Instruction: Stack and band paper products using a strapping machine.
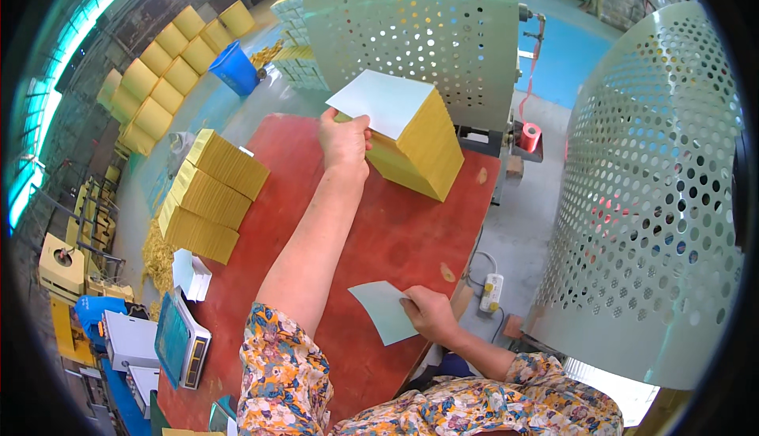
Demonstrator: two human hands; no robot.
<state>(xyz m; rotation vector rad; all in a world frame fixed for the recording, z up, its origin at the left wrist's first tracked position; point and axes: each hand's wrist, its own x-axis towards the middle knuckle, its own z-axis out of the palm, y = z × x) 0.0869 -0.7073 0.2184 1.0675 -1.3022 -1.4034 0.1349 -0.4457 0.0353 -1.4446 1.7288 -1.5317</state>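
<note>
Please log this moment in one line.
left hand: touches white sheet atop yellow stack; right hand: holds pale sheet; surface: red table

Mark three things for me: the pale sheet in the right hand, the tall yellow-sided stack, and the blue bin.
Pale sheet (382,313): head view, middle of its face.
Tall yellow-sided stack (425,143): head view, its right side.
Blue bin (235,69): head view, its outer wall.
</note>
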